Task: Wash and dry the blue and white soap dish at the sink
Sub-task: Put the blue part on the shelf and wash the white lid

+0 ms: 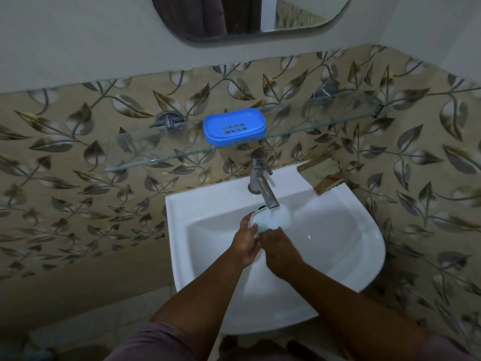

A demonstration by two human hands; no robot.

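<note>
The white part of the soap dish [273, 219] is held over the white sink [338, 230], right under the spout of the chrome tap [261, 182]. My left hand [246, 242] grips its left rim, fingers curled round the edge. My right hand [279, 250] holds its near edge from the right; the fingertips are hidden under the dish. The blue part of the soap dish [235, 125], with a grid of drain holes, lies on the glass shelf [156, 155] above the tap.
The glass shelf juts out over the back of the sink on two chrome brackets [168, 121]. A mirror [247, 16] hangs above. Leaf-patterned tiles cover the wall on both sides of the sink.
</note>
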